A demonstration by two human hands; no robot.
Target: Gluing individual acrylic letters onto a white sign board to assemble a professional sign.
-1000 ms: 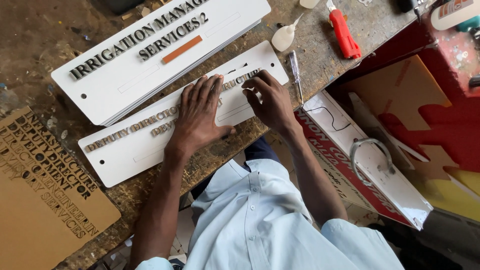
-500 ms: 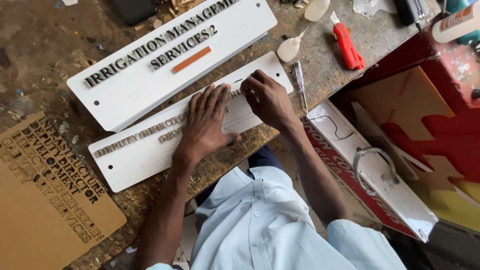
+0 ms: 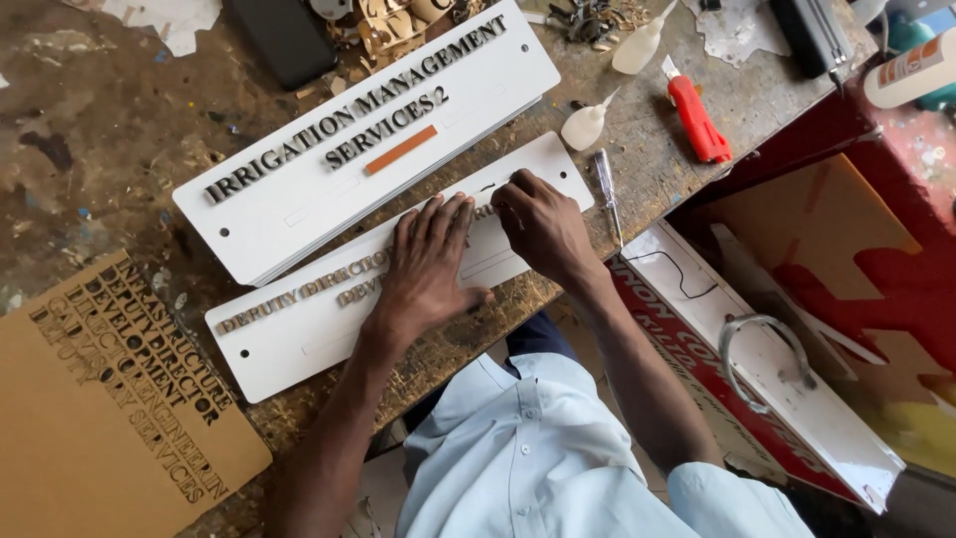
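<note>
Left hand (image 3: 430,261) flat, fingers spread, pinning the lower plate (image 3: 299,329) at the bench (image 3: 100,149) edge; right hand (image 3: 543,224) pinched on a small letter, barely visible: keep the plate pinned, align to the letter row, press straight down.

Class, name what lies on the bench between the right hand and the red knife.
A screwdriver lies between the right hand and red knife, seen in the head view.

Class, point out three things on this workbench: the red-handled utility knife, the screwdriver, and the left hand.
red-handled utility knife (image 3: 699,122), head view, middle of its red handle.
screwdriver (image 3: 607,189), head view, clear handle beside the white sign plate.
left hand (image 3: 428,261), head view, back of the hand.
</note>
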